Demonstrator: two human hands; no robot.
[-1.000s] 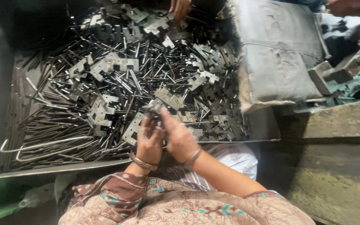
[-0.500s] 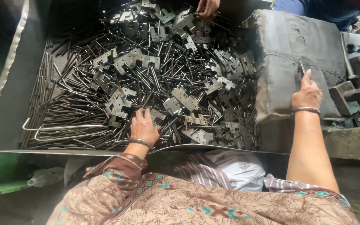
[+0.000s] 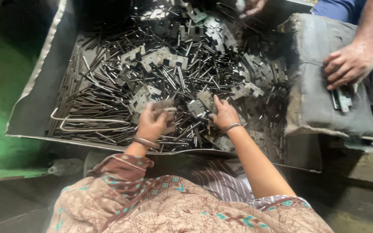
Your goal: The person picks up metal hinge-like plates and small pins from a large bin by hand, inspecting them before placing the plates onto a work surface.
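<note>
Small notched metal plate (image 3: 165,105): held in left hand (image 3: 152,124), raised just above the pile at the near edge of the tray. Fingers curled round it; the plate's upper end shows above the fingertips. Motion blur here, so its exact shape cannot be told.

Right hand (image 3: 223,114): down in the pile just right of the left hand, fingers bent and pressed among the parts, touching a flat stamped bracket (image 3: 196,106). Whether it has a grip on any piece cannot be told. Metal bangle on each wrist.

Tray (image 3: 35,90): large shallow sheet-metal bin, dark, with a pale bent rim along its left and near sides. It is heaped with thin dark metal rods (image 3: 104,103) lying criss-cross, mixed with pale notched plates (image 3: 162,58) scattered through the middle and far side. A bent wire loop (image 3: 89,123) lies on the rods near the left front corner.

Right of the tray: a grey, worn padded block (image 3: 316,99). Another person's hand (image 3: 348,64) rests on it, fingers over a few small metal pieces (image 3: 342,99). A second co-worker hand (image 3: 251,6) reaches into the far edge of the tray.

Near foreground: patterned brown garment with teal marks (image 3: 173,207). Green surface (image 3: 1,112) to the left.
</note>
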